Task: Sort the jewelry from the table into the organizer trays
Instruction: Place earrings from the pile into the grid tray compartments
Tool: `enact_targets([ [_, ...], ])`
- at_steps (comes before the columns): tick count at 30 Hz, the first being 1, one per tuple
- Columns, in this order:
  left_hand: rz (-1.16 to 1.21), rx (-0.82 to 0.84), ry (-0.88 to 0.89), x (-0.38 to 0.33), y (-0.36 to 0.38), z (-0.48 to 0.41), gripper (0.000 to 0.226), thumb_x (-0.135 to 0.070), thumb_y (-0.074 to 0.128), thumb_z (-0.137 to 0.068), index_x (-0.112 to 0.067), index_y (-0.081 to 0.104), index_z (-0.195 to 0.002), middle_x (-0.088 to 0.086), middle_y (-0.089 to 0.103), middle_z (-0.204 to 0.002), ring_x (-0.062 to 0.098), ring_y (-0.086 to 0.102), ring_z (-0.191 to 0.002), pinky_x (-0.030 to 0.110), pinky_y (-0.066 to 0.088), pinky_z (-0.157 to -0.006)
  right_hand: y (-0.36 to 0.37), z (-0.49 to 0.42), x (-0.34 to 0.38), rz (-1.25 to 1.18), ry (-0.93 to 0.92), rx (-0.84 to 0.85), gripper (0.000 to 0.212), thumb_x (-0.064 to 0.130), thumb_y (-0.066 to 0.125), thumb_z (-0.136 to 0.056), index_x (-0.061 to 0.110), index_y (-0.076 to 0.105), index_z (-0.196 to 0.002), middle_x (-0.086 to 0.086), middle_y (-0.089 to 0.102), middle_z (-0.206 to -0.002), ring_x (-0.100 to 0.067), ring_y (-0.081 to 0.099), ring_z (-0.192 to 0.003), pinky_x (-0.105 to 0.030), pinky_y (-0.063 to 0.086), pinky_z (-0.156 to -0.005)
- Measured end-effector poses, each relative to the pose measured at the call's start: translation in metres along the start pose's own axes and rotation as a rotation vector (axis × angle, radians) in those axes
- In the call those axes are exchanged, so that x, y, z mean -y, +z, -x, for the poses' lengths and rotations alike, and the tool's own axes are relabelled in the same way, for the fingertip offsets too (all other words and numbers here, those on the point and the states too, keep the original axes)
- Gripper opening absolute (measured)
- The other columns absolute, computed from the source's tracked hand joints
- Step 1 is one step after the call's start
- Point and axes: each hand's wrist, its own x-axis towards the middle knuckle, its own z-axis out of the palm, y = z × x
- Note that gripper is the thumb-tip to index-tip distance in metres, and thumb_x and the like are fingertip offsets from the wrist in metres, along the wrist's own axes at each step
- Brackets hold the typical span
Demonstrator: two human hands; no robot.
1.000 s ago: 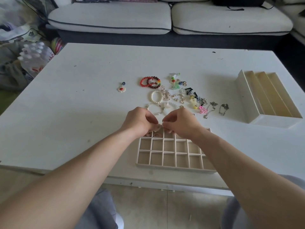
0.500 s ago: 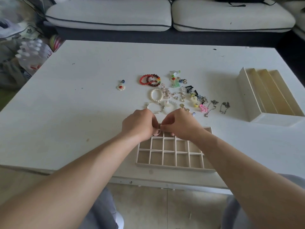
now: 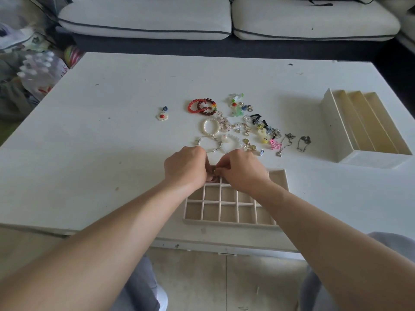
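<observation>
- Since the earlier frames both hands have held their place over the far left corner of the grid tray (image 3: 229, 222), and their fingertips have drawn closer together.
- Left hand (image 3: 185, 168): fingers curled, tips meeting those of the right hand (image 3: 243, 171).
- Between the tips the two hands pinch a small piece (image 3: 215, 171), pale gold and too small to identify. It hangs just above the tray's far row of compartments.
- The grid tray lies flat at the near edge of the bench (image 3: 89, 153). The compartments in view hold nothing.
- Just beyond the hands lies a thin silver bracelet (image 3: 208, 144), with a pearl bracelet (image 3: 211, 127) beyond it.
- Farther back, a red bead bracelet (image 3: 192, 106) overlaps a dark bead bracelet (image 3: 207, 108).
- A flower charm (image 3: 162, 115) lies apart, to the left of the bracelets.
- To the right is a loose scatter of small charms, ending in a pink charm (image 3: 274, 143) and two thin chains (image 3: 304, 142).
- A slotted tray (image 3: 334, 131) stands at the bench's right side, well apart from the hands.
- A sofa (image 3: 146, 16) stands behind the bench.
</observation>
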Motion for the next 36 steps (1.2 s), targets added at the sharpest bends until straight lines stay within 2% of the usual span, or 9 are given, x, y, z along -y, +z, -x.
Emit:
enact_targets([
  [3, 0.003, 0.005, -0.019, 0.001, 0.002, -0.002, 0.013, -0.032, 0.082, -0.077, -0.029, 0.074, -0.087, -0.002, 0.068, -0.088, 0.028, 0.065, -0.081, 0.028, 0.042, -0.064, 0.005, 0.001, 0.001, 0.008, -0.002, -0.034, 0.012, 0.028, 0.066, -0.094, 0.032, 0.077, -0.097, -0.002, 0.071, -0.096, -0.025, 0.065, -0.091, -0.031, 0.05, -0.069],
  [7, -0.002, -0.011, -0.036, 0.002, 0.005, -0.003, 0.013, -0.027, 0.077, -0.078, -0.029, 0.072, -0.09, -0.002, 0.068, -0.091, 0.027, 0.066, -0.084, 0.028, 0.043, -0.066, 0.013, 0.002, 0.002, -0.023, 0.012, -0.091, 0.009, 0.028, 0.068, -0.091, 0.029, 0.077, -0.095, -0.005, 0.07, -0.092, -0.027, 0.065, -0.088, -0.032, 0.052, -0.069],
  [13, -0.009, 0.008, -0.037, 0.004, 0.006, -0.005, 0.014, -0.025, 0.075, -0.081, -0.029, 0.069, -0.093, -0.003, 0.068, -0.093, 0.026, 0.066, -0.086, 0.029, 0.041, -0.065, 0.013, 0.005, 0.002, -0.091, 0.007, -0.185, 0.003, 0.023, 0.074, -0.089, 0.02, 0.076, -0.088, 0.001, 0.07, -0.084, -0.021, 0.066, -0.08, -0.033, 0.055, -0.069],
  [17, -0.009, 0.01, -0.035, 0.006, 0.008, -0.007, 0.014, -0.026, 0.076, -0.082, -0.028, 0.068, -0.094, -0.002, 0.068, -0.097, 0.026, 0.066, -0.089, 0.03, 0.044, -0.067, 0.011, 0.003, 0.0, -0.11, 0.012, -0.213, 0.016, 0.025, 0.079, -0.086, 0.018, 0.068, -0.077, 0.002, 0.066, -0.078, -0.019, 0.064, -0.075, -0.035, 0.056, -0.068],
  [20, 0.013, 0.028, -0.03, 0.006, 0.007, -0.009, 0.013, -0.026, 0.076, -0.083, -0.028, 0.068, -0.093, -0.002, 0.068, -0.099, 0.026, 0.067, -0.092, 0.03, 0.045, -0.069, 0.011, 0.002, -0.001, -0.093, 0.006, -0.209, 0.021, 0.026, 0.077, -0.087, 0.021, 0.062, -0.074, 0.003, 0.065, -0.076, -0.018, 0.063, -0.074, -0.034, 0.054, -0.065],
  [24, 0.123, 0.072, -0.054, 0.012, 0.001, -0.015, 0.008, -0.029, 0.072, -0.087, -0.032, 0.065, -0.086, -0.008, 0.068, -0.099, 0.021, 0.065, -0.092, 0.029, 0.046, -0.07, 0.009, 0.001, 0.001, -0.102, -0.009, -0.19, 0.017, 0.029, 0.071, -0.092, 0.016, 0.067, -0.083, 0.0, 0.066, -0.08, -0.021, 0.062, -0.077, -0.033, 0.053, -0.07],
  [31, 0.196, 0.078, -0.069, 0.015, 0.001, -0.019, 0.019, -0.041, 0.075, -0.084, -0.031, 0.059, -0.082, -0.01, 0.067, -0.092, 0.017, 0.064, -0.087, 0.029, 0.044, -0.067, 0.007, 0.001, 0.001, -0.074, -0.008, -0.151, 0.014, 0.027, 0.075, -0.087, 0.017, 0.066, -0.083, 0.003, 0.066, -0.081, -0.02, 0.063, -0.081, -0.033, 0.054, -0.071],
  [36, 0.135, 0.064, -0.066, 0.01, 0.004, -0.02, 0.017, -0.033, 0.074, -0.083, -0.032, 0.057, -0.081, -0.01, 0.065, -0.094, 0.019, 0.063, -0.088, 0.028, 0.042, -0.065, 0.005, 0.002, 0.002, -0.079, 0.005, -0.151, 0.011, 0.026, 0.074, -0.083, 0.019, 0.065, -0.082, 0.002, 0.065, -0.081, -0.02, 0.063, -0.081, -0.031, 0.051, -0.067],
])
